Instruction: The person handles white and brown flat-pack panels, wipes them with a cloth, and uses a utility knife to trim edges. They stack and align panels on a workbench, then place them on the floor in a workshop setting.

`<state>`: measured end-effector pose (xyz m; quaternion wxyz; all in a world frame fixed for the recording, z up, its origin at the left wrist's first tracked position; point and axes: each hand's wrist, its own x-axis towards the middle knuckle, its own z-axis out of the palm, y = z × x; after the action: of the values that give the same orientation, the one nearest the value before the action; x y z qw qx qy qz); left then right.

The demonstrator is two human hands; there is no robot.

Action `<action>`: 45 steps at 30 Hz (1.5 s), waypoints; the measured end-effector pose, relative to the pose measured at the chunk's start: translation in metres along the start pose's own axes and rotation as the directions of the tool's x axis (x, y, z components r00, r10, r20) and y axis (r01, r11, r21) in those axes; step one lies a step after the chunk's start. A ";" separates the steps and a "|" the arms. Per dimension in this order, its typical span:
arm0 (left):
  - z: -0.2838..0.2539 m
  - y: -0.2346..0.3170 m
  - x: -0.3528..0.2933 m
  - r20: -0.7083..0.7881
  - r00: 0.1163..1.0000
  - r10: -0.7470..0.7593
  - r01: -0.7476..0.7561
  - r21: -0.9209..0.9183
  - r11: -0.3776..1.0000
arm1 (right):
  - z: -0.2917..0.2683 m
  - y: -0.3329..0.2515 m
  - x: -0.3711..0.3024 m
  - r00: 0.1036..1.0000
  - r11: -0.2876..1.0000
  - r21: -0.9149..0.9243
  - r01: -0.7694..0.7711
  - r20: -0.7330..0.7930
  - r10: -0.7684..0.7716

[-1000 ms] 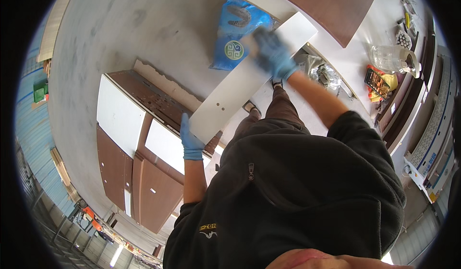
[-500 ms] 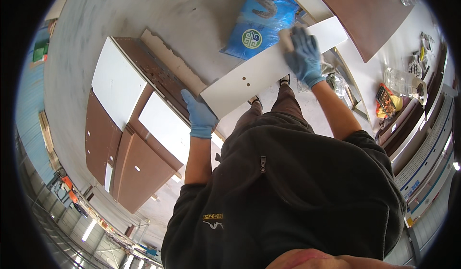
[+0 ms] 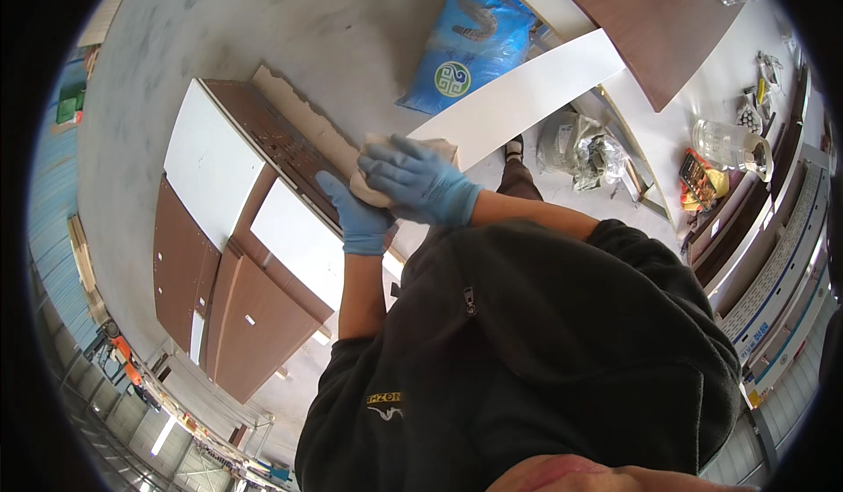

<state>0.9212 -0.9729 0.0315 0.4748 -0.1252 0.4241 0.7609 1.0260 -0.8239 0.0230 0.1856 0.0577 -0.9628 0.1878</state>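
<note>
A long white panel (image 3: pixel 536 92) slants across in front of me, its left end covered by my hands. My right hand (image 3: pixel 421 183), in a blue glove, presses a beige cloth (image 3: pixel 376 191) flat onto the panel near that end. Right beside it my left hand (image 3: pixel 358 218), also gloved in blue, grips the panel's left end. One left finger points up along the edge; its other fingers are partly hidden.
Brown and white boards (image 3: pixel 263 316) are stacked at the left. Ahead lies a blue sack (image 3: pixel 470 44), with a large brown panel (image 3: pixel 645 26) at the far right. A plastic bag (image 3: pixel 597 154), a clear jar (image 3: pixel 729 145) and a phone (image 3: pixel 698 180) are to the right.
My right hand has slid the cloth leftward along the white panel, from near its right end to beside my left hand. The left hand has hardly moved.
</note>
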 end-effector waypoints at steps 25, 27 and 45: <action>0.017 0.024 0.011 0.157 0.987 0.013 -0.012 -0.010 1.000 | -0.027 0.010 -0.018 0.984 0.984 0.102 0.147 -0.112 -0.136; 0.020 0.025 0.013 0.001 1.000 0.014 -0.014 0.098 0.995 | -0.031 0.041 -0.044 0.995 0.993 -0.062 0.099 0.002 -0.099; 0.096 0.040 -0.068 0.393 0.899 0.194 -0.432 0.714 0.551 | -0.033 0.154 -0.201 0.405 -0.590 0.715 0.374 0.446 0.798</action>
<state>0.9439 -0.9485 0.1512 0.3886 0.2785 0.6608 0.5785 1.1948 -0.6605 -0.0768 0.2819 -0.2935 -0.0587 0.9116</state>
